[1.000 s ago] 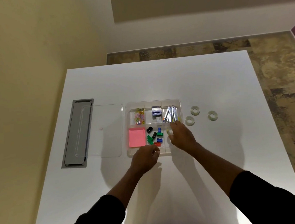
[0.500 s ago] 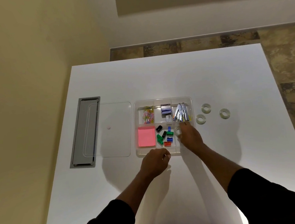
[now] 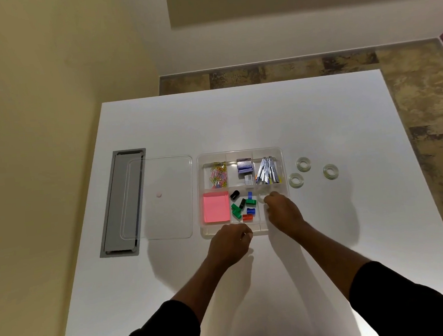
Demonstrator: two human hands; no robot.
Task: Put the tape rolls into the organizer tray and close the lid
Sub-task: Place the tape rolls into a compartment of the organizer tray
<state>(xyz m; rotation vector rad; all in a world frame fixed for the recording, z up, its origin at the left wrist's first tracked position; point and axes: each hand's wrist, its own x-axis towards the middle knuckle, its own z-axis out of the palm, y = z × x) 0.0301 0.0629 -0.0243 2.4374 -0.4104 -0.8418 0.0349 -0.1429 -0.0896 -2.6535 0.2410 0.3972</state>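
A clear organizer tray [image 3: 240, 154] sits mid-table, with its clear lid [image 3: 162, 199] lying flat to its left. My right hand [image 3: 282, 210] reaches into the tray's near right compartment, fingertips on a clear tape roll [image 3: 262, 197]. My left hand [image 3: 230, 244] is curled at the tray's front edge; whether it grips the rim is unclear. Three more clear tape rolls lie on the table right of the tray: one close by [image 3: 296, 180], one behind it [image 3: 303, 164], one further right [image 3: 330, 171].
The tray holds coloured paper clips [image 3: 218, 174], a purple box [image 3: 244, 166], metal clips [image 3: 267, 170], a pink note pad [image 3: 216, 207] and small coloured pieces [image 3: 243, 206]. A grey cable hatch [image 3: 117, 202] is sunk in the table's left side, partly under the lid.
My right hand has stayed in the near right compartment with the tape roll, shifting only slightly. My left hand has kept its place at the tray's front edge. The camera view has shifted.
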